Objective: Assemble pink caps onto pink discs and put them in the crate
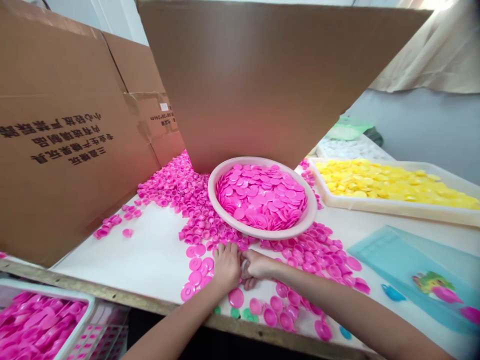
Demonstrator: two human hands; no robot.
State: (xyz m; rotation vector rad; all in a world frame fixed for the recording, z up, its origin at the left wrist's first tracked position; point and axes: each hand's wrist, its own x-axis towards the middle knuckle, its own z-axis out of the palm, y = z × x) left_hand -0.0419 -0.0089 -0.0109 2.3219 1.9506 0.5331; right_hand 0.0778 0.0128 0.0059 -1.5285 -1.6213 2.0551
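My left hand (227, 265) and my right hand (255, 266) meet just below the pink basin (262, 235). Both have curled fingers pressed close together; whatever lies between them is hidden. Beside my left hand lie several flat pink plastic discs (195, 278). Small pink cups (204, 220) are heaped behind it. Pink bowl-shaped pieces (276, 303) lie below my right hand, and more pink pieces (318, 250) spread beyond its wrist. A single pink disc (236, 298) rests under the hands near the table edge. Thin pink discs (262, 195) fill the basin.
Tall cardboard boxes (67, 60) and a cardboard panel (277, 75) stand at the left and back. On the right are a tray (375, 205) of yellow pieces and a translucent blue bag (397, 250). A crate (90, 305) of pink pieces sits below the table's wooden edge (123, 297).
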